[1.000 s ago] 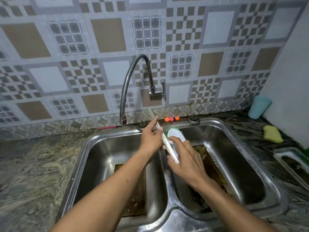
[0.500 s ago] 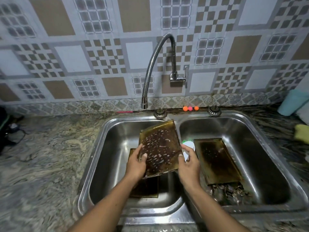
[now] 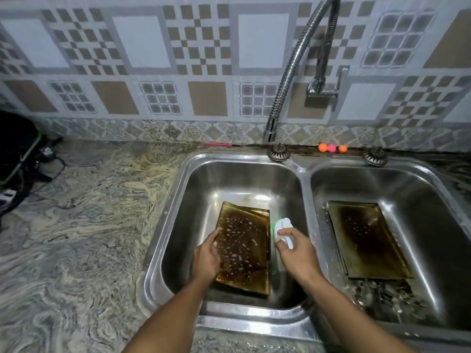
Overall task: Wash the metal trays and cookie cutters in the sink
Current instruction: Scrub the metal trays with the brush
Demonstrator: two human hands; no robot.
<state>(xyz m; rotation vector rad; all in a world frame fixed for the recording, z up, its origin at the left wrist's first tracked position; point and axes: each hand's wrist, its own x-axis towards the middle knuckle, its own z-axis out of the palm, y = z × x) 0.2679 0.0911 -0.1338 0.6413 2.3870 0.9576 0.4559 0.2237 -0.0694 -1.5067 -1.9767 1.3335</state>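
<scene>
- Brown-stained rectangular metal tray (image 3: 244, 250) is lying in the steel sink's (image 3: 229, 315) left basin.
- Left hand (image 3: 206, 256) is gripping its edge, apparently steadying it.
- Right hand (image 3: 297, 253) is clutching a white-and-green sponge (image 3: 283, 224), likely for scrubbing.

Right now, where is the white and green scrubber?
In the head view the scrubber is in the left basin, gripped by the right hand, just right of the soapy tray that the left hand holds.

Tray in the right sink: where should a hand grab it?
Probably the near short rim of the tray, coming from the person's side: that end seems propped on the pile of cookie cutters, leaving a gap underneath.
</scene>
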